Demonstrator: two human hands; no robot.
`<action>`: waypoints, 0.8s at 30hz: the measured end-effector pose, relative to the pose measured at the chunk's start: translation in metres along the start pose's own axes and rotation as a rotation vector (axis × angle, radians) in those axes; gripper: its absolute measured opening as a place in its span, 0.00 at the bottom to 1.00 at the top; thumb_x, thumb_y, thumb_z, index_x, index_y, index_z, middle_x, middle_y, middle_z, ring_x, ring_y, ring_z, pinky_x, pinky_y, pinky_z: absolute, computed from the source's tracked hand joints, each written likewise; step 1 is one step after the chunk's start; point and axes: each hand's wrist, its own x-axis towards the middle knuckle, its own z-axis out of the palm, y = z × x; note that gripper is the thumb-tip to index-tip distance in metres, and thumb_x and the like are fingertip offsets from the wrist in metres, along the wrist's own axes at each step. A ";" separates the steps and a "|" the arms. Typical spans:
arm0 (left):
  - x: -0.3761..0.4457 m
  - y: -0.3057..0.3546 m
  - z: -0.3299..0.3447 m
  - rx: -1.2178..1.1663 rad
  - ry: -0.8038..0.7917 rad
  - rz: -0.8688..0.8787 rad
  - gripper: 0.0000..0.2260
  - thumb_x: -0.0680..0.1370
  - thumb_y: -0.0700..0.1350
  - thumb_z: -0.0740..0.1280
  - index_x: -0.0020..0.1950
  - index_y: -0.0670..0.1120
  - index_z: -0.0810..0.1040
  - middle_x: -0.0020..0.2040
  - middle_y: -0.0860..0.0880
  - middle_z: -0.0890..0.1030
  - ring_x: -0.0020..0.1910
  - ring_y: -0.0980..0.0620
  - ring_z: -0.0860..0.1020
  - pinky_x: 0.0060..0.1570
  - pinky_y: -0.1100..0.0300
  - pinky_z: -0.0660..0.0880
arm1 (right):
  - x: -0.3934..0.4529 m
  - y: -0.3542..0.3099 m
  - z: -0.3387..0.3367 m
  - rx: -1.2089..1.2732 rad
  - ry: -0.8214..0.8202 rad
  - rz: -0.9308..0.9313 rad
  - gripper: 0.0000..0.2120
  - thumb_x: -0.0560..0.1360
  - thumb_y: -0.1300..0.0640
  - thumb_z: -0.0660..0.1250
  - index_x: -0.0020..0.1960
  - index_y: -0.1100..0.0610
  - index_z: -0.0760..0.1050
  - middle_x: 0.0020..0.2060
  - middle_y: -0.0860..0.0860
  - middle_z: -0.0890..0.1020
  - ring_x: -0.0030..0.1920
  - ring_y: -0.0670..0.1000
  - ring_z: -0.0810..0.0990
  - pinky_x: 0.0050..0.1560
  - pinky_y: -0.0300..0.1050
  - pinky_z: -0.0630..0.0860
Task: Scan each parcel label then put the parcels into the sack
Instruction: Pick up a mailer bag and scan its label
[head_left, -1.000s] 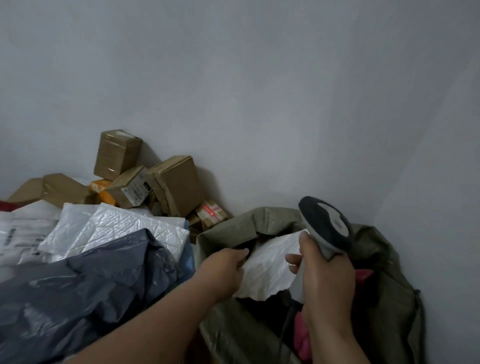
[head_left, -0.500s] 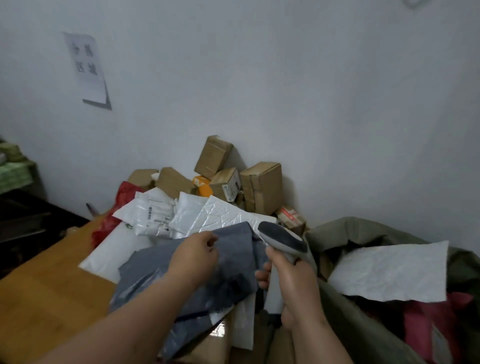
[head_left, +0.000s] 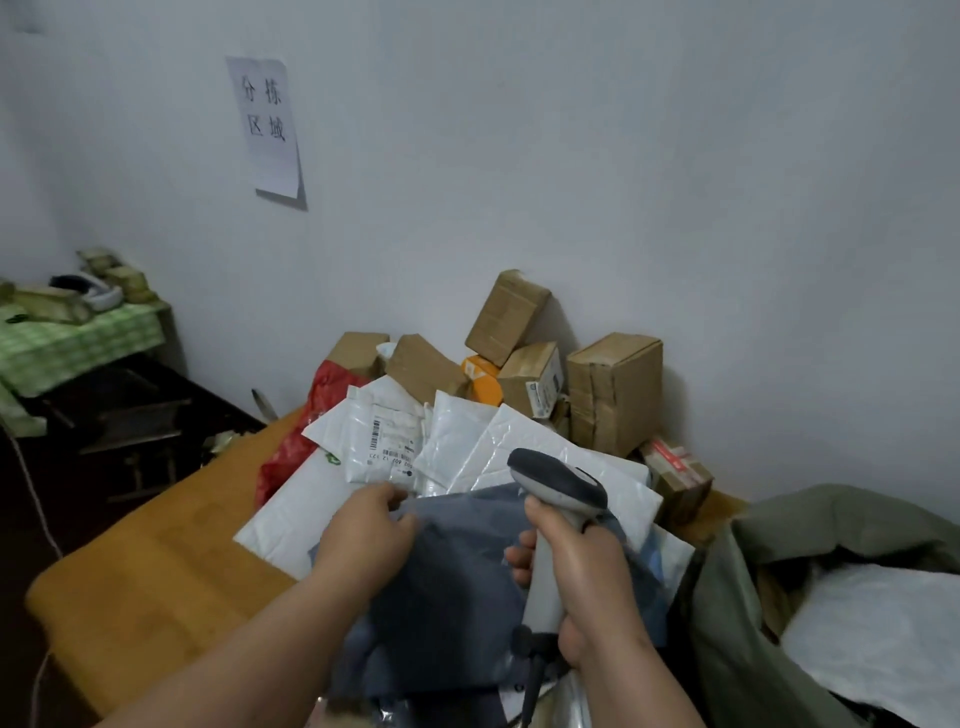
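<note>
My right hand (head_left: 582, 582) grips the grey handle of a barcode scanner (head_left: 558, 486), whose dark head points away over the pile. My left hand (head_left: 366, 530) pinches the upper edge of a dark grey plastic mailer (head_left: 452, 597) lying on top of the heap. Behind it lie white bubble mailers (head_left: 519, 452) and a white labelled bag (head_left: 382, 441) with a barcode showing. The olive sack (head_left: 727, 623) stands open at the right, with a white parcel (head_left: 878, 629) resting in its mouth.
Several brown cardboard boxes (head_left: 613, 389) are stacked against the white wall behind the mailers, with a red bag (head_left: 291, 457) to the left. The pile sits on an orange-brown table (head_left: 140, 582). A green checked table (head_left: 67, 343) stands far left; a paper sign (head_left: 267, 124) hangs on the wall.
The view swung left from the sack to the parcel pile. My left hand let go of the white parcel, now in the sack, and took hold of the dark grey mailer; the scanner came along.
</note>
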 end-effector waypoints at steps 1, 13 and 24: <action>0.009 0.000 0.000 -0.018 0.017 -0.007 0.14 0.78 0.48 0.67 0.64 0.51 0.79 0.61 0.49 0.81 0.57 0.48 0.78 0.60 0.52 0.76 | 0.007 0.000 0.005 0.002 -0.017 0.006 0.15 0.75 0.51 0.74 0.44 0.65 0.81 0.32 0.57 0.85 0.30 0.51 0.85 0.28 0.41 0.77; 0.112 -0.030 -0.002 -0.246 0.219 -0.346 0.27 0.74 0.44 0.74 0.70 0.42 0.69 0.62 0.41 0.75 0.52 0.41 0.76 0.52 0.45 0.78 | 0.061 0.010 0.060 -0.021 -0.113 0.072 0.14 0.75 0.55 0.74 0.48 0.67 0.80 0.31 0.56 0.81 0.30 0.51 0.83 0.28 0.41 0.76; 0.149 -0.051 -0.019 -0.694 0.073 -0.253 0.08 0.78 0.34 0.65 0.46 0.45 0.80 0.42 0.44 0.82 0.35 0.49 0.75 0.34 0.59 0.71 | 0.077 0.017 0.115 -0.085 -0.093 0.099 0.11 0.74 0.54 0.74 0.42 0.62 0.81 0.29 0.55 0.83 0.33 0.55 0.82 0.33 0.45 0.76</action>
